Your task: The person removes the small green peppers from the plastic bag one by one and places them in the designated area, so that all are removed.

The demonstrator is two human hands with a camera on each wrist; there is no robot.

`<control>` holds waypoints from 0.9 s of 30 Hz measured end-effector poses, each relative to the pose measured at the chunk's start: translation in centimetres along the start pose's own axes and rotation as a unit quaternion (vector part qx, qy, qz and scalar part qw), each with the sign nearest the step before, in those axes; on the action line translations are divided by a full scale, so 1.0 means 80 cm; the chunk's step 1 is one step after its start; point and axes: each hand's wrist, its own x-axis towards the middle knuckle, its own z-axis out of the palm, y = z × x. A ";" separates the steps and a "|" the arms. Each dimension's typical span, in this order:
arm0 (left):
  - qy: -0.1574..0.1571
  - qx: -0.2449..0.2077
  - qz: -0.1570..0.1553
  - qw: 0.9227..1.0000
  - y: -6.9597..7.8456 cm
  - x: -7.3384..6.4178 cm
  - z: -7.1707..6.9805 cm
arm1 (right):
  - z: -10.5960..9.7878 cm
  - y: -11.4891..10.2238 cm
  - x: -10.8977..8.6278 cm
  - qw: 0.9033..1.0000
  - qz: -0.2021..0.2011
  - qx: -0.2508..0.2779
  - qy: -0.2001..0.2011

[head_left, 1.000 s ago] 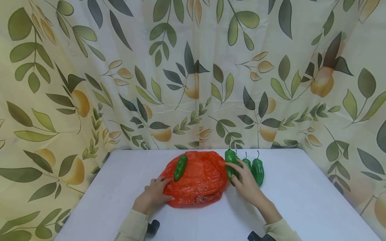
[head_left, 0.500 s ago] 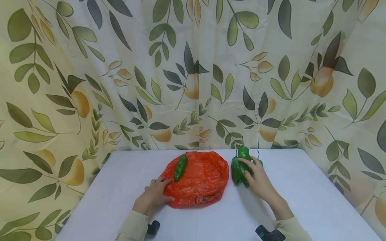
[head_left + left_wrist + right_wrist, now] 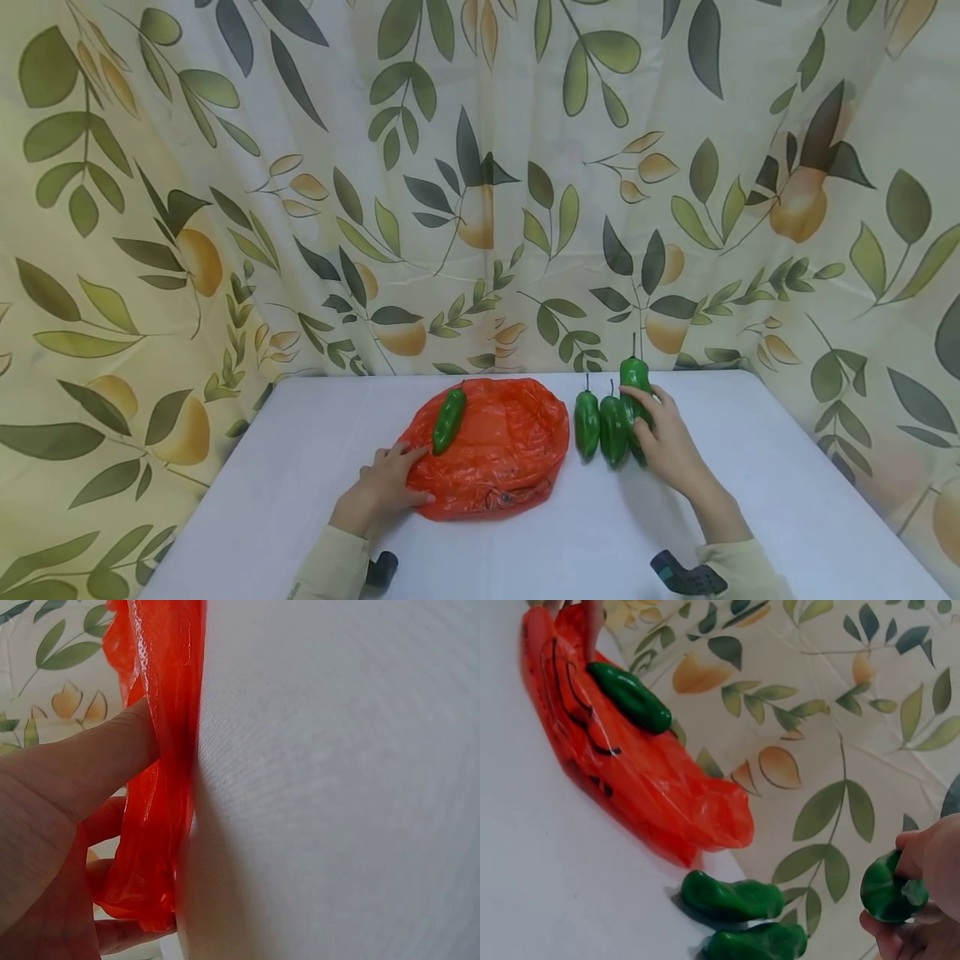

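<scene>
A crumpled red plastic bag [image 3: 498, 450] lies on the table, with one green pepper [image 3: 450, 419] on top of it. My left hand [image 3: 386, 482] holds the bag's left edge, its thumb and fingers on either side of the film [image 3: 161, 817]. To the right of the bag, my right hand [image 3: 670, 442] grips another green pepper [image 3: 635, 377] with its stem upward, raised off the table. A left pepper [image 3: 587, 425] and a middle pepper [image 3: 613, 429] lie side by side on the table. The held pepper and hand mostly hide the rightmost pepper.
The table [image 3: 487, 567] has a white top. A curtain [image 3: 480, 208] with leaf and fruit prints hangs behind its far edge and around the sides. A dark device [image 3: 688, 575] sits at my right wrist, and another dark device [image 3: 382, 570] at my left.
My right hand has carried the held pepper rightward from the bag's right edge, past the left and middle peppers, to the rightmost one. The left hand and bag have stayed put.
</scene>
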 end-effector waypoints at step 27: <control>-0.002 -0.002 -0.009 1.000 -0.001 0.001 0.002 | -0.015 0.043 0.006 0.998 0.067 0.000 -0.013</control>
